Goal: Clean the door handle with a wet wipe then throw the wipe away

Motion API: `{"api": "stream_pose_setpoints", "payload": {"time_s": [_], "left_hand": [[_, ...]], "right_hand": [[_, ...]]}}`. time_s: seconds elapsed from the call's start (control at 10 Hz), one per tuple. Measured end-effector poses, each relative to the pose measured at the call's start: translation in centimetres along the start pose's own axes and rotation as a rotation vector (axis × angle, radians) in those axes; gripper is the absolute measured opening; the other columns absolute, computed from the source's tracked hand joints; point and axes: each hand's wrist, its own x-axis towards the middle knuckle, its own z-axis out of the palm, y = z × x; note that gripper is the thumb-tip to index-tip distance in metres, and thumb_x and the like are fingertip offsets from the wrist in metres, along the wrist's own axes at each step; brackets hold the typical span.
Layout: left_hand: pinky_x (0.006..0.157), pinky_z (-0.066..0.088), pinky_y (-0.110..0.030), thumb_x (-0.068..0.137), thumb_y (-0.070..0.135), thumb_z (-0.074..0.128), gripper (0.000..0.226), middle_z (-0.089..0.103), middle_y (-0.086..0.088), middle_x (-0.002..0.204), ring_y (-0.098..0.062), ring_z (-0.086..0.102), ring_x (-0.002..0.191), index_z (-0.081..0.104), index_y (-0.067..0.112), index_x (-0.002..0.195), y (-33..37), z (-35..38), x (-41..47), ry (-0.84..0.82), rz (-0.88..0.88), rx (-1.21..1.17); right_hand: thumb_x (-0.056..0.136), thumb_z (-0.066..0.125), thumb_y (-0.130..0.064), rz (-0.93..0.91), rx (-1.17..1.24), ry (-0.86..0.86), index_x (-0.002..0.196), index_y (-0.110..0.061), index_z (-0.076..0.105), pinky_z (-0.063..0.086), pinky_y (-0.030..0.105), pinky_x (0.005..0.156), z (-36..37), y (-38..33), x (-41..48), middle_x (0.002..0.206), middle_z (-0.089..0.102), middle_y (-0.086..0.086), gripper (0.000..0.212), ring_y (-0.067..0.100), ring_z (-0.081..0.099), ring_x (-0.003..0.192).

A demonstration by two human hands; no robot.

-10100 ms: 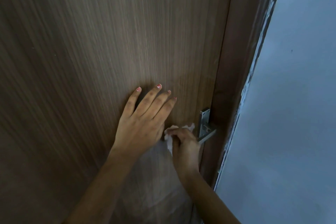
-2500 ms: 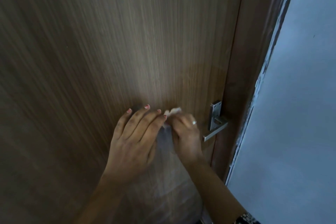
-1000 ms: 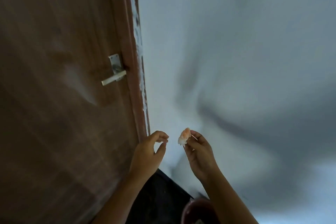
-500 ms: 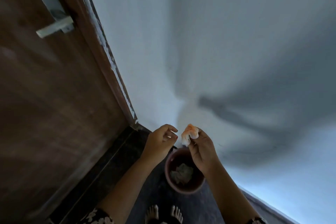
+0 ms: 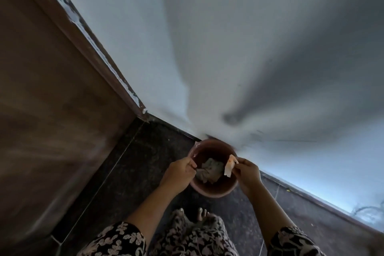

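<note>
My right hand pinches a small crumpled wet wipe, whitish with an orange tint, and holds it over the open top of a round reddish-brown bin on the floor. My left hand hovers at the bin's left rim with its fingers curled in and nothing visible in it. Crumpled pale paper lies inside the bin. The door handle is out of view.
The brown wooden door and its frame fill the left. A pale wall runs behind the bin. The floor is dark stone. My bare feet stand just short of the bin.
My view has tilted down from the door handle to the floor. Both hands have dropped down over the bin, and the wipe in my right hand now hangs above its opening.
</note>
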Motion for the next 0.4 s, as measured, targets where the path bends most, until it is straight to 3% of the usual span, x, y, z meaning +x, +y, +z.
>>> {"api": "stream_pose_setpoints", "payload": {"time_s": [0.2,0.3,0.4], "left_hand": [[0.08,0.054,-0.032,0.09,0.018,0.061,0.024,0.066,0.008,0.088,-0.007,0.064,0.084,0.056,0.038,0.077,-3.6,3.9,3.5,-0.025,-0.017,0.022],[0.081,0.055,-0.034,0.089,0.018,0.061,0.024,0.066,0.008,0.09,-0.008,0.064,0.085,0.056,0.038,0.077,-3.4,4.0,3.1,-0.011,-0.026,0.026],[0.082,0.055,-0.035,0.089,0.019,0.061,0.02,0.067,0.008,0.091,-0.009,0.064,0.086,0.059,0.036,0.079,-2.8,3.1,2.1,0.019,-0.051,0.006]], "right_hand": [[0.086,0.047,0.014,-0.019,-0.051,-0.001,0.098,-0.005,0.064,0.049,0.035,0.082,-1.0,4.7,4.7,0.102,0.062,0.009,0.029,0.022,0.056,0.095],[0.087,0.048,0.013,-0.011,-0.024,0.024,0.092,-0.009,0.066,0.049,0.024,0.073,-1.2,4.7,4.7,0.092,0.063,0.002,0.028,0.014,0.058,0.086],[0.087,0.051,0.01,-0.008,-0.061,0.039,0.096,-0.007,0.067,0.048,0.023,0.066,-1.0,3.6,3.4,0.081,0.062,0.004,0.025,0.013,0.057,0.076]]}}
